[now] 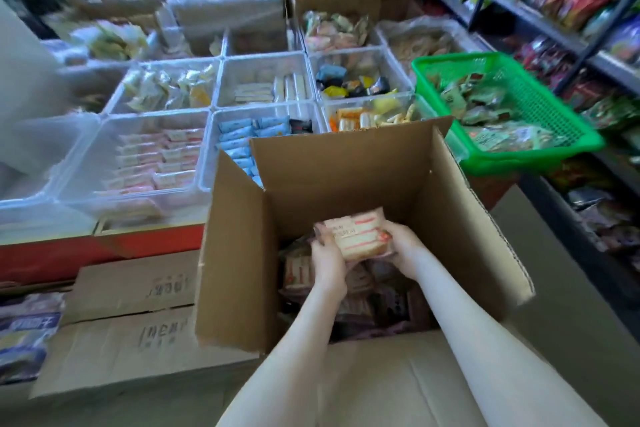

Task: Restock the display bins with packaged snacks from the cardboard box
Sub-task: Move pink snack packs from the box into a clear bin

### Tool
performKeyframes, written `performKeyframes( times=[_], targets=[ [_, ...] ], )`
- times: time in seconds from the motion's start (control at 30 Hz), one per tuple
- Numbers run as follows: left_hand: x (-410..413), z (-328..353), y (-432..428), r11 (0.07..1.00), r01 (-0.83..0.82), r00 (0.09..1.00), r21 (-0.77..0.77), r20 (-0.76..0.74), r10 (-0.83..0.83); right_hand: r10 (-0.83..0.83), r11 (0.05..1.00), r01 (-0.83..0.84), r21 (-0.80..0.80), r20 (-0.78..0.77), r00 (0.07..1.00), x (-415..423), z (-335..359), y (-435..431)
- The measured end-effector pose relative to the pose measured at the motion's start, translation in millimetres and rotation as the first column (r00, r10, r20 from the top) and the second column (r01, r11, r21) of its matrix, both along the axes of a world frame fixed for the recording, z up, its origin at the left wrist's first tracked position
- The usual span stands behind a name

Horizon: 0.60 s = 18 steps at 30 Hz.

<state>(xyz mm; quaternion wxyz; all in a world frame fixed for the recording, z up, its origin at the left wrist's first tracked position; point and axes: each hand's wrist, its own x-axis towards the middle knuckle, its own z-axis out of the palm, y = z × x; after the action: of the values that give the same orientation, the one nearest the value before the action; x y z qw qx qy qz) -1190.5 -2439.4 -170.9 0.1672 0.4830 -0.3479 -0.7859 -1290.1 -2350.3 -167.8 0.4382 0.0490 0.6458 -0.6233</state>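
Note:
An open cardboard box stands in front of me with its flaps up. Inside it lie several wrapped snack packs. Both my hands are down in the box, holding a small stack of pink-and-white snack packs between them. My left hand grips the stack's left end and my right hand grips its right end. Beyond the box lie clear display bins; the nearest left bin holds rows of matching pink-and-white packs.
A bin of blue packs sits right behind the box's left flap. A green basket of green packets is at the right, with dark shelving of snacks beyond. Flat cardboard boxes lie at the lower left.

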Motion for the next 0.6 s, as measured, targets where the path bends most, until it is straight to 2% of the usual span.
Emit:
performKeyframes(
  times=[0.1,0.33,0.43,0.53,0.6],
  targets=[
    [25,37,6,0.995,0.026,0.998,-0.096,-0.06,-0.032,-0.017,0.995,0.013,-0.104,-0.038,0.999,26,41,8],
    [62,112,-17,0.945,0.016,0.984,-0.326,-0.16,-0.072,-0.032,0.951,-0.051,-0.306,-0.259,0.965,68,123,-3],
    [77,146,-37,0.932,0.007,0.966,-0.364,-0.237,-0.099,-0.086,0.922,-0.042,-0.385,-0.31,0.947,80,154,-24],
    [97,177,-71,0.929,-0.027,0.94,-0.369,-0.326,-0.102,-0.112,0.915,-0.051,-0.4,-0.372,0.921,95,181,-58],
    [113,194,-105,0.927,-0.064,0.935,-0.37,-0.346,-0.074,-0.078,0.929,-0.114,-0.353,-0.488,0.869,104,196,-89]
  ],
)
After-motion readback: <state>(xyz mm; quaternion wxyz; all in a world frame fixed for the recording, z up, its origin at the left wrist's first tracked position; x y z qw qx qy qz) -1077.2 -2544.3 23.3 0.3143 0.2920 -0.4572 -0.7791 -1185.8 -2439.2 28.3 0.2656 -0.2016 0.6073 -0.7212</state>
